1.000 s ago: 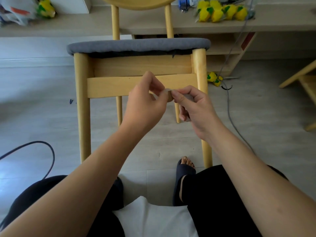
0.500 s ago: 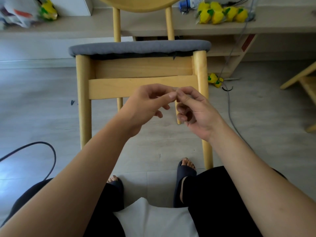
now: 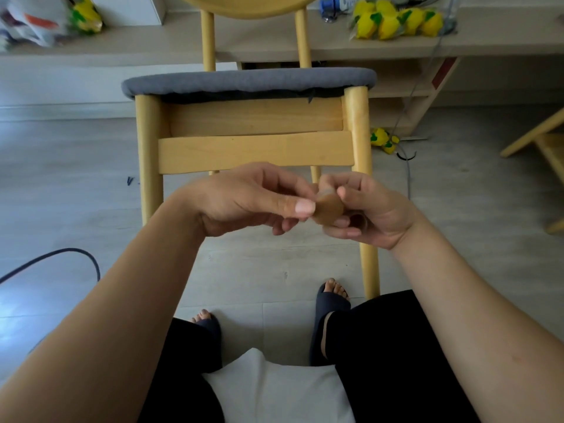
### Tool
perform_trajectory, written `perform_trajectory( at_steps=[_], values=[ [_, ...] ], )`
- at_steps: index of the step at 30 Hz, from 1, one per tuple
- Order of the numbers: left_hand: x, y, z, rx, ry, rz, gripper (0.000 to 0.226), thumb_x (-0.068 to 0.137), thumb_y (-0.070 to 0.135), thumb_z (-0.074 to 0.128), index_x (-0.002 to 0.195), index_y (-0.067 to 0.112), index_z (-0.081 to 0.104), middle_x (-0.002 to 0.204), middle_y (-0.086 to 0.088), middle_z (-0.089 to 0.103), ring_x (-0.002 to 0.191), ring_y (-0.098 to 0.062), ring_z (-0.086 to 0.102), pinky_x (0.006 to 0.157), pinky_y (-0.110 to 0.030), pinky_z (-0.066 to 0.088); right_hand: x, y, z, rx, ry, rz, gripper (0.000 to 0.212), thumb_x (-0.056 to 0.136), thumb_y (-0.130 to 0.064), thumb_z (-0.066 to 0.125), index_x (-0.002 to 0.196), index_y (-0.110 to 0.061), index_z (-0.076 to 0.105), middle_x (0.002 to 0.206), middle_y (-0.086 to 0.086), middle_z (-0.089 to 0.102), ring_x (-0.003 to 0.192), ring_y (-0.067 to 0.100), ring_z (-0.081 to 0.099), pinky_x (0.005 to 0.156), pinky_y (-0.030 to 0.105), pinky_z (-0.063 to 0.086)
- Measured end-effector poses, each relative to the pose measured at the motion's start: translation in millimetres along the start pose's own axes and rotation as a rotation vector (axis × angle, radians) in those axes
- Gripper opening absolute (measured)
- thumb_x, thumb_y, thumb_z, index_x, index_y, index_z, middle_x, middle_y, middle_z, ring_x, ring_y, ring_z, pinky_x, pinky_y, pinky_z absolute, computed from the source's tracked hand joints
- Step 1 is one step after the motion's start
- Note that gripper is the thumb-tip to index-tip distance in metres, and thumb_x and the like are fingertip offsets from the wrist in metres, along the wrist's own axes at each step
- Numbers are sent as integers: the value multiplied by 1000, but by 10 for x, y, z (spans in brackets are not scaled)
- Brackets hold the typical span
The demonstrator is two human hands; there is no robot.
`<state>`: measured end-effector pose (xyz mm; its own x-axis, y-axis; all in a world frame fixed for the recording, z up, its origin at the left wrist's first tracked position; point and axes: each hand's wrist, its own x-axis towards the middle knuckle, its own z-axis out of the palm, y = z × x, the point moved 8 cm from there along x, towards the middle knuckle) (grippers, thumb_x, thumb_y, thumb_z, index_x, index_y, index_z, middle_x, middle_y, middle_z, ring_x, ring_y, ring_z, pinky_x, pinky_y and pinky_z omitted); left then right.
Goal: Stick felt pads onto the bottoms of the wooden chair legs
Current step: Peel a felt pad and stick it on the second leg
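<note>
A round tan felt pad (image 3: pixel 330 210) is held in the air between both hands, in front of the wooden chair (image 3: pixel 255 151) and below its front crossrail. The right hand (image 3: pixel 370 209) has its fingers curled round the pad's right side and grips it. The left hand (image 3: pixel 250 200) pinches the pad's left edge between thumb and fingertips. A thin pale strip shows at the pad's top edge; what it is cannot be told.

The chair stands upright on the pale plank floor (image 3: pixel 76 184), with its grey seat cushion (image 3: pixel 248 81) on top. Its left front leg (image 3: pixel 148 166) and right front leg (image 3: pixel 362 141) both reach down to the floor, so their bottoms are hidden.

The person's feet, in dark slippers (image 3: pixel 332 301), rest near the right front leg. A black cable (image 3: pixel 80 254) loops on the floor at left. Yellow plush toys (image 3: pixel 396 21) lie on the far shelf (image 3: pixel 259 41), and another (image 3: pixel 381 139) is on the floor to the right of the chair.
</note>
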<state>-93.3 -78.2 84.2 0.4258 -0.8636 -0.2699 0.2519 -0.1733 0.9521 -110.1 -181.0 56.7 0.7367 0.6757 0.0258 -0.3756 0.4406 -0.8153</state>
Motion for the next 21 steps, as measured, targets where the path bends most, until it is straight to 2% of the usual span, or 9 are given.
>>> perform_trajectory(
  at_steps=[4,7,10,12,15,17,19,20,21],
  values=[
    [10,55,2,52,55,67,25,76,27,83,87,9,71,88,-3,62,75,-14,53,66,-25,46,-27,7,-47,-19,28,24,18,91,-29,74,97,-12,73,75,-2,63,59,4,52,46,15,40],
    [-10,183,-95,1,179,193,24,79,18,83,83,5,64,111,-3,65,86,-15,55,68,-27,44,-50,63,-95,-13,64,105,50,90,-35,75,109,7,57,78,2,57,60,7,48,45,17,40],
    [-27,195,-60,25,153,178,16,84,13,72,88,2,61,131,-5,63,86,-14,58,64,-24,47,-74,145,-44,-100,17,190,70,84,-41,80,119,10,47,81,3,54,58,8,45,44,17,39],
    [-53,155,-44,43,144,128,13,84,12,73,88,6,63,125,-5,65,80,-14,59,60,-24,48,-81,145,-57,-132,33,203,71,78,-37,86,120,8,50,77,3,56,55,8,45,43,17,37],
    [-135,91,-130,198,176,37,18,85,17,78,90,8,63,124,-7,67,68,-19,57,54,-26,45,-51,112,-160,-266,159,189,44,68,-30,94,98,-11,68,71,7,49,51,10,42,43,19,33],
    [-210,41,-246,341,252,-31,23,82,27,79,93,11,65,108,-21,71,63,-33,52,52,-34,41,-1,92,-176,-339,221,152,34,66,-28,95,80,-20,65,75,7,47,54,12,39,43,19,35],
    [-274,50,-304,452,328,-46,24,81,32,78,93,14,66,85,-15,74,58,-42,52,53,-37,40,49,75,-185,-396,272,112,33,67,-23,95,72,-24,62,79,3,52,60,14,41,43,19,37],
    [-293,69,-312,496,361,-33,22,83,30,78,92,13,66,77,-5,75,53,-36,56,51,-32,41,62,69,-190,-419,300,98,32,69,-22,94,71,-25,63,79,-1,55,60,13,43,43,19,37],
    [-305,93,-324,531,400,-18,21,85,27,77,92,11,66,73,5,75,46,-19,58,46,-24,41,70,59,-200,-434,333,84,31,70,-21,94,70,-26,63,78,-3,57,59,11,44,43,19,37]
  ],
)
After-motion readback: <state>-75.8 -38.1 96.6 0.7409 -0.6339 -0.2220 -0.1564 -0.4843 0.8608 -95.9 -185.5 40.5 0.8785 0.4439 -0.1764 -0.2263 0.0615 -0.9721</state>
